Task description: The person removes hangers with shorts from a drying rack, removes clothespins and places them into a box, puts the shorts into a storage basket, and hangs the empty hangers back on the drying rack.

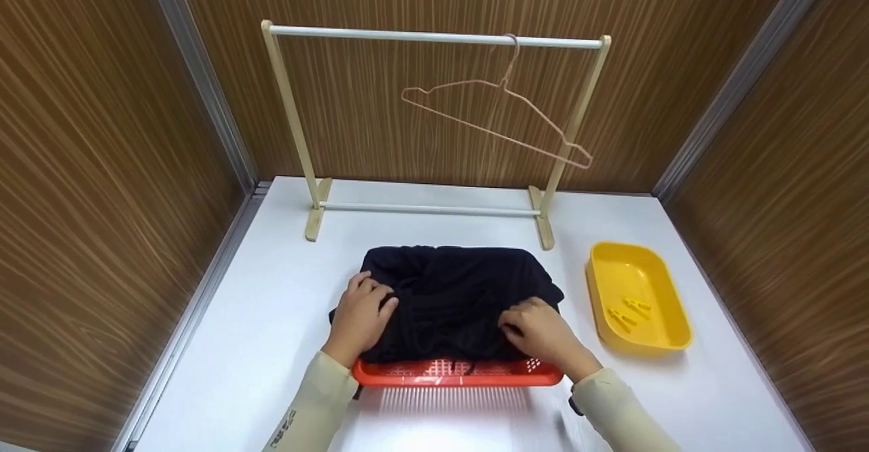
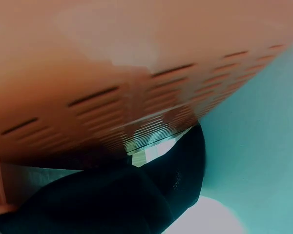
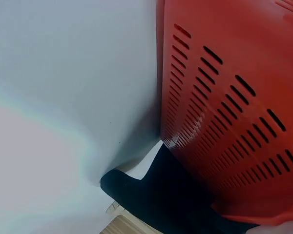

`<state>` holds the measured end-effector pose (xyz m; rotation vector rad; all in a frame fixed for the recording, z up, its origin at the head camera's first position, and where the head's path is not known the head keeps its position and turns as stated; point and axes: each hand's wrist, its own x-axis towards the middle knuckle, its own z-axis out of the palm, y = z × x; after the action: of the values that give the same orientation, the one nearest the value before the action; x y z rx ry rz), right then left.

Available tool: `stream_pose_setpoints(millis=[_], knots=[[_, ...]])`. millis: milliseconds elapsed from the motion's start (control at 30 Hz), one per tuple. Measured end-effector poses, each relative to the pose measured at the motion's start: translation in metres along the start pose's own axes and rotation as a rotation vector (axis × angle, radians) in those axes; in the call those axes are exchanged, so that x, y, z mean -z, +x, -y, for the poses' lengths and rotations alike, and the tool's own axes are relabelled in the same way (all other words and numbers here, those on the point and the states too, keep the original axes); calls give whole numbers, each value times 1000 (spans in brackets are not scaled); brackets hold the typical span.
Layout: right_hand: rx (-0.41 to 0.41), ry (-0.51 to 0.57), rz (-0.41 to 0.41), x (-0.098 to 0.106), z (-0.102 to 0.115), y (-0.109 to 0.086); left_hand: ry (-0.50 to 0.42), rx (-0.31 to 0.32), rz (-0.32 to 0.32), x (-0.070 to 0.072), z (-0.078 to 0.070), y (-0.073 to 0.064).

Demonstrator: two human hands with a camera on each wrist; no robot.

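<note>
Black cloth (image 1: pixel 448 289) lies bunched over a red plastic basket (image 1: pixel 461 380), covering most of its opening. At the cloth's left side, my left hand (image 1: pixel 361 313) pinches a fold between thumb and fingers. On the right, my right hand (image 1: pixel 540 330) has its fingers curled into the fabric. The left wrist view shows a flap of cloth (image 2: pixel 171 180) hanging beside the slotted basket wall (image 2: pixel 136 92). Another dark flap (image 3: pixel 161 195) droops past the basket's side (image 3: pixel 224 107) in the right wrist view. The inside of the basket is mostly hidden.
Behind the basket stands a wooden rack (image 1: pixel 292 113) with a white top bar (image 1: pixel 407 34). A pink hanger (image 1: pixel 475 123) hangs from it, towards the right. To the right, a yellow tray (image 1: pixel 669 296) holds two yellow clothespins (image 1: pixel 637 307). Wood-patterned walls (image 1: pixel 95 187) enclose the table.
</note>
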<state>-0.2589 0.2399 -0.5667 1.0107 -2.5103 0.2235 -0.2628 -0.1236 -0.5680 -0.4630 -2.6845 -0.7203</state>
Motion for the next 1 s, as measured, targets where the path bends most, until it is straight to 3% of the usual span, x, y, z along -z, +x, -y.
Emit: stream_pose_setpoints(millis=[100,167,233,300,633,1000], knots=[[-151,18,-149,-1,1,0,1,10,2,1,0,-1],[-283,42,-206,-1,2,0,-1,13,0,1,0,-1],[-382,64,-201,-1,3,0,-4,12,-4,1,1,-1],[-408,62,-183,-1,3,-1,-8,7,-9,1,0,0],[-300,61,-152,2,5,-2,-23,0,-19,-1,0,2],[-137,77,-42,1,5,-2,-28,5,-16,-2,1,2]])
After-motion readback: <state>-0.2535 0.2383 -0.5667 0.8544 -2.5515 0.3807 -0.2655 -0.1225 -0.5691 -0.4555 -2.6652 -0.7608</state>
